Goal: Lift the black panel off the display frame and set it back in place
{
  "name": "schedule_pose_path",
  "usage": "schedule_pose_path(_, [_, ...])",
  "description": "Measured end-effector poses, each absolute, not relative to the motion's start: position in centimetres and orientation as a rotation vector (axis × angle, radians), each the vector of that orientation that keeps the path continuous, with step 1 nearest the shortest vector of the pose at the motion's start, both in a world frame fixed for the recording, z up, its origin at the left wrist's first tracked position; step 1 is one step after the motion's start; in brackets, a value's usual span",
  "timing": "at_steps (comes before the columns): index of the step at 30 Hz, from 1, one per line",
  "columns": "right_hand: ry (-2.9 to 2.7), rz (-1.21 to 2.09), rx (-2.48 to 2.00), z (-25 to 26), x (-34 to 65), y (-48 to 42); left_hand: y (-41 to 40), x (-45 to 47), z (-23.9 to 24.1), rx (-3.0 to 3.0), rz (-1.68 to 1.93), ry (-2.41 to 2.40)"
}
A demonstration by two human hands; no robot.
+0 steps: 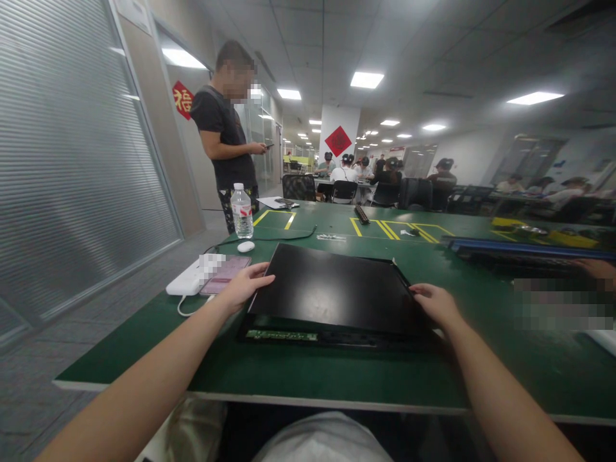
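A flat black display panel lies tilted over a dark frame on the green table. Along the frame's near edge a strip of green circuit board shows. My left hand grips the panel's left edge, thumb on top and fingers underneath. My right hand is at the right side, its fingers closed at the edge; whether they hold the panel or the frame under it I cannot tell. The panel's near edge sits a little behind the circuit strip. What lies beneath the panel is hidden.
On the left are a white power bank-like box, a phone, a white case and a water bottle. A black cable crosses behind the panel. A blue-edged panel lies right. A person stands beyond.
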State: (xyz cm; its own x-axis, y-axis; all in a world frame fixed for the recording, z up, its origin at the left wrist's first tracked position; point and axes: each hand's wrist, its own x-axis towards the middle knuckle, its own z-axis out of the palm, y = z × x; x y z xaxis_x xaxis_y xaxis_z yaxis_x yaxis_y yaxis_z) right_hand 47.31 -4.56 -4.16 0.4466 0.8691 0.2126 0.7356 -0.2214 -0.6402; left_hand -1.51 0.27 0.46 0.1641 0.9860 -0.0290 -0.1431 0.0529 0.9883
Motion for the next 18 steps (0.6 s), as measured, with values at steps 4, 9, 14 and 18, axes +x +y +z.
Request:
schedule_pose_path(4, [-1.324, 0.266, -2.034, -4.0, 47.1, -4.6, 0.2, -1.4, 0.6, 1.141, 1.156, 0.961])
schedule_pose_path(9, [-1.342, 0.279, -2.025, -4.2, 47.3, -4.4, -0.3, -1.1, 1.1, 1.206, 1.187, 0.869])
schedule_pose_path(14, [-1.215, 0.359, -1.94, -4.2, 47.3, -4.2, -0.7, -0.7, 1.5, 1.193, 1.235, 0.799])
schedule_pose_path(18, [-1.062, 0.583, -1.859, -4.0, 47.1, -4.4, -0.9, -0.4, 1.7, 1.126, 1.239, 0.779])
